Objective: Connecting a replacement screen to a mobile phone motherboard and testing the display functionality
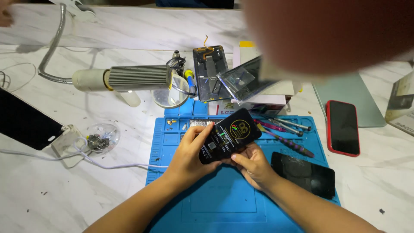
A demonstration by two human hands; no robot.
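Both forearms bare, no sleeves; left hand, right hand ungloved; fingers slender.

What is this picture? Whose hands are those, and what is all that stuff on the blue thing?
The picture comes from a small camera worn on a person's head, looking down, so you see what that person sees. There is no machine: just two bare hands. The left hand and the right hand together hold a flat black packet with colourful print, above a blue work mat on a white marble table. On the mat lie thin screwdrivers and a dark phone screen. Beside the mat rests a phone in a red case. Behind it are an opened phone body and a bendy-necked desk lamp. A white cable runs across the table on the left. The big blurry shape at the top right is too close to the camera to tell what it is.
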